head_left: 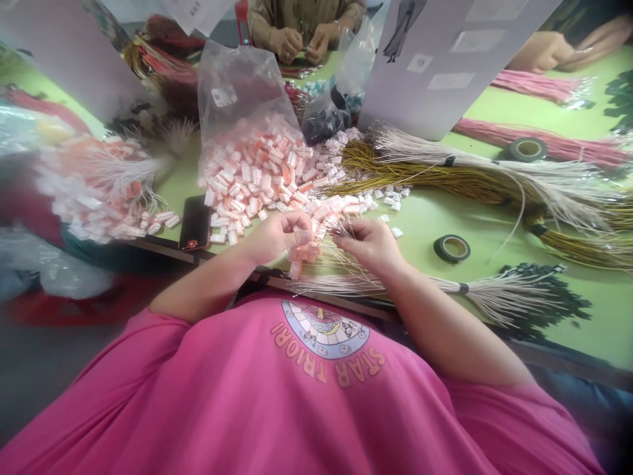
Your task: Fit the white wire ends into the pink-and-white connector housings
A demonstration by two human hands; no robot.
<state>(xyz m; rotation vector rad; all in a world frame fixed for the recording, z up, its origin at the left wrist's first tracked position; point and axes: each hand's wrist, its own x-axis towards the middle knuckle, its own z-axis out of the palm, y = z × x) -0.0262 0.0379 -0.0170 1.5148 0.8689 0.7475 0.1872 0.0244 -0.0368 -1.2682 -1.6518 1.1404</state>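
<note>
Close to the table's front edge, my left hand [283,236] is closed in a pinch; whatever is between its fingertips is too small to make out. My right hand [370,245] pinches the ends of thin wires [341,258] a little to the right of it. Just beyond both hands spreads a heap of small white and orange plastic connector housings [257,175], spilling from a clear plastic bag [242,79]. Below my right forearm lies a bundle of white wires [445,285], tied with black tape, with dark connectors [548,297] at its right end.
A phone [194,223] lies left of the heap. Two tape rolls, one black [452,249] and one farther back [527,150], sit at right near long white and yellow wire bundles [445,168]. Pale panels [445,59] stand behind. Opposite, another person's hands [301,45] are at work.
</note>
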